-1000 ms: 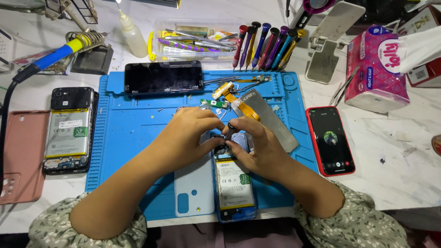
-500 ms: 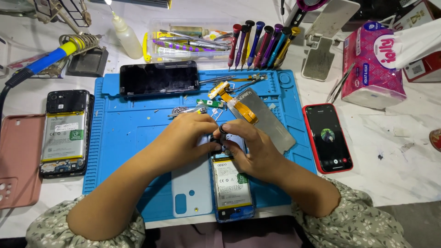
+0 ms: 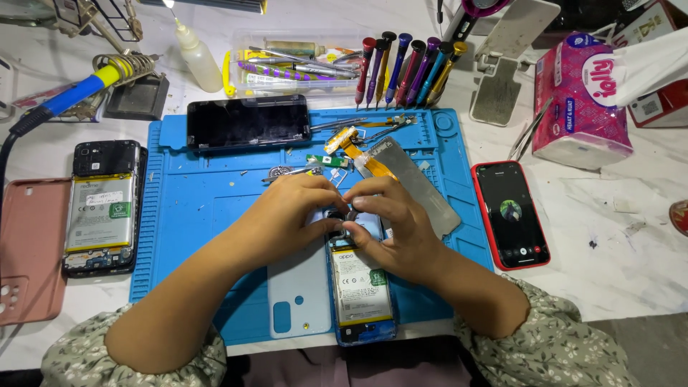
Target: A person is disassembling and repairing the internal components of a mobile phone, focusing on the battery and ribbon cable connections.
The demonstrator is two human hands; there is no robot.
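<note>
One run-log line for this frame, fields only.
left hand: on opened phone top | right hand: same spot, fingers pinched | phone: on blue mat | back cover: beside phone

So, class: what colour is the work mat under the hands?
Blue mat, clearest in the head view.

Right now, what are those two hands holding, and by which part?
Both the left hand and right hand grip the opened phone at its top end, fingertips meeting over the camera area. Any small part between them is hidden.

Matt blue rubbery mat (image 3: 208,208); glossy glass screen (image 3: 247,122).
</note>
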